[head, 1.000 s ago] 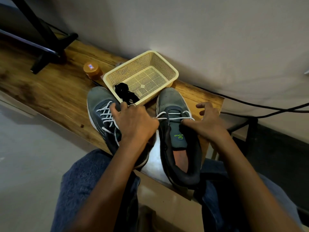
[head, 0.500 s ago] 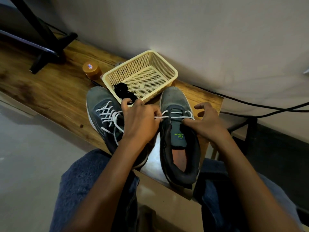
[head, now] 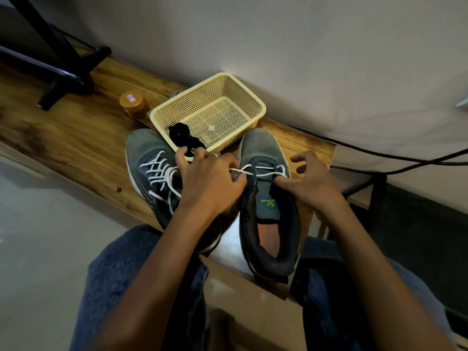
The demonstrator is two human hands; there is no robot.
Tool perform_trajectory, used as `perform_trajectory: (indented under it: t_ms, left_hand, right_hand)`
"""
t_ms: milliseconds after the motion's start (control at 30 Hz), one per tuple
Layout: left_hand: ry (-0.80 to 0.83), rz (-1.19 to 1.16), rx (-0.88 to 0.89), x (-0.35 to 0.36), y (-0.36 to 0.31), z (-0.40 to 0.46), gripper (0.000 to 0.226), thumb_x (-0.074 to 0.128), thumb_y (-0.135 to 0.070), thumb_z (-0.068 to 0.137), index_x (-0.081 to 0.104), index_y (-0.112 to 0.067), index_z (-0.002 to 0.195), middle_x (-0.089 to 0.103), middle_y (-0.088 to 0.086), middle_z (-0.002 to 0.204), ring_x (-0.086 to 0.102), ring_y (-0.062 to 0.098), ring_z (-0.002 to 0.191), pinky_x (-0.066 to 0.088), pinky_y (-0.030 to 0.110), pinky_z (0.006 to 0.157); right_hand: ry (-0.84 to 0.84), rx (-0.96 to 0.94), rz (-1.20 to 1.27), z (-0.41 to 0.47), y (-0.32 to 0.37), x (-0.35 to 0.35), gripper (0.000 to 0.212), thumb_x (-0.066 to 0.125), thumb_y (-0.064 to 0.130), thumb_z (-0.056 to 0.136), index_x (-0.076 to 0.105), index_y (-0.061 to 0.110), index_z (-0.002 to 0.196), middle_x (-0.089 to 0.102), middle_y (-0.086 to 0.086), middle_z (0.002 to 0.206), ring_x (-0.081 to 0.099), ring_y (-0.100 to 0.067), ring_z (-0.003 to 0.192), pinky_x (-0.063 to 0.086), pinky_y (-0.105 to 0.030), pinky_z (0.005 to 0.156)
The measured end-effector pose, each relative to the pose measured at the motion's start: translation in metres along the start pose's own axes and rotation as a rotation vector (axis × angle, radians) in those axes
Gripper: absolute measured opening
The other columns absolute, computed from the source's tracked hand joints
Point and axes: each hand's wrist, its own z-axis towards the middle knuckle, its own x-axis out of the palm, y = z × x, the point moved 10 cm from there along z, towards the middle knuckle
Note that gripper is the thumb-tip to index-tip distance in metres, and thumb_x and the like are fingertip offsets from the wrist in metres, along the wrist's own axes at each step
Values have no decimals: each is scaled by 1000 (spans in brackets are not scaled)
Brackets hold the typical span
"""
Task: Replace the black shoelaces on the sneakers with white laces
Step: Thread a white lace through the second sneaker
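My left hand (head: 210, 181) pinches one end of the thin white cotton lace (head: 260, 172), drawn taut across the lowest eyelets of the right grey mesh sneaker (head: 266, 198) at the near edge of the wooden bench (head: 76, 148). My right hand (head: 311, 181) has thumb and forefinger pressed together at the far-side eyelet, seemingly on the other end, the remaining fingers spread loose. The lace is light, limp and a bit slick, so I judge the stiff tip the best place to grip. The sneaker's upper is soft and will flex; I would steady its tongue. The left grey sneaker (head: 152, 168) looks laced. Black laces (head: 182, 138) lie in the cream plastic basket (head: 253, 102) beyond.
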Motion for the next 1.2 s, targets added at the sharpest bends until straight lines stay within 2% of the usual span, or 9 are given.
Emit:
perform_trajectory:
  t_ms: [133, 367, 467, 600, 733, 867, 967, 1067, 1200]
  left_hand:
    - [-46, -6, 52, -4, -7, -3, 20, 54, -47, 92, 69, -34, 93, 68, -11, 91, 45, 13, 113, 3, 39, 105]
    - [35, 75, -137, 3, 17, -2, 22, 51, -36, 92, 70, -29, 85, 53, -11, 78, 46, 19, 114, 1, 43, 104]
    - [79, 60, -141, 9, 16, -3, 25, 47, -39, 94, 70, -29, 91, 60, -7, 85, 45, 21, 117, 1, 44, 107]
    - [6, -18, -122, 0, 10, -1, 31, 40, -45, 97, 64, -32, 111, 66, -2, 104, 47, 22, 118, 8, 47, 108]
    - [40, -131, -118, 11, 2, -2, 20, 47, -45, 96, 63, -33, 98, 65, -9, 97, 48, 18, 115, 9, 43, 105]
    - [83, -345, -222, 17, 11, 4, 32, 47, -48, 94, 65, -26, 79, 58, -15, 75, 52, 15, 108, 15, 36, 97]
    - [111, -707, -289, 17, 11, 3, 39, 51, -52, 88, 66, -30, 60, 58, -16, 58, 57, 11, 85, 29, 34, 94]
    - [132, -1115, -316, 12, 3, 0, 36, 57, -41, 94, 64, -21, 65, 61, 1, 72, 54, 11, 72, 40, 26, 75]
    - [195, -1371, -258, 3, -14, 2, 27, 49, -28, 99, 69, -16, 84, 70, 0, 92, 64, 7, 86, 48, 21, 81]
  right_hand:
    - [0, 7, -1, 0, 0, 0, 63, 75, 33, 77, 43, 21, 130, 43, -8, 131, 48, -19, 106, 46, -34, 80]
    - [-1, 14, 13, -1, -1, 0, 63, 75, 32, 77, 43, 21, 130, 43, -9, 131, 50, -21, 107, 49, -38, 84]
    - [-4, 5, 14, 0, 0, 0, 62, 74, 31, 77, 44, 20, 130, 43, -9, 130, 49, -21, 107, 47, -35, 82]
    - [14, -18, 0, 0, 2, 1, 62, 75, 29, 77, 43, 21, 130, 42, -9, 130, 47, -19, 107, 45, -34, 82]
    - [51, -36, -17, 0, 6, 3, 67, 77, 29, 74, 42, 22, 131, 41, -9, 132, 44, -19, 113, 45, -35, 88]
    - [82, -54, -16, -1, 9, 5, 74, 81, 31, 72, 40, 20, 132, 39, -8, 134, 40, -14, 110, 39, -30, 84]
    - [84, -54, 10, -2, 10, 5, 75, 82, 33, 71, 40, 21, 133, 39, -8, 135, 39, -13, 110, 39, -30, 84]
    - [80, -47, 28, -2, 9, 5, 75, 82, 34, 70, 41, 22, 132, 40, -7, 135, 41, -14, 111, 39, -30, 82]
    - [-26, -127, 141, -5, 21, -8, 53, 79, 33, 75, 50, 27, 119, 46, -5, 129, 50, -16, 109, 42, -22, 75]
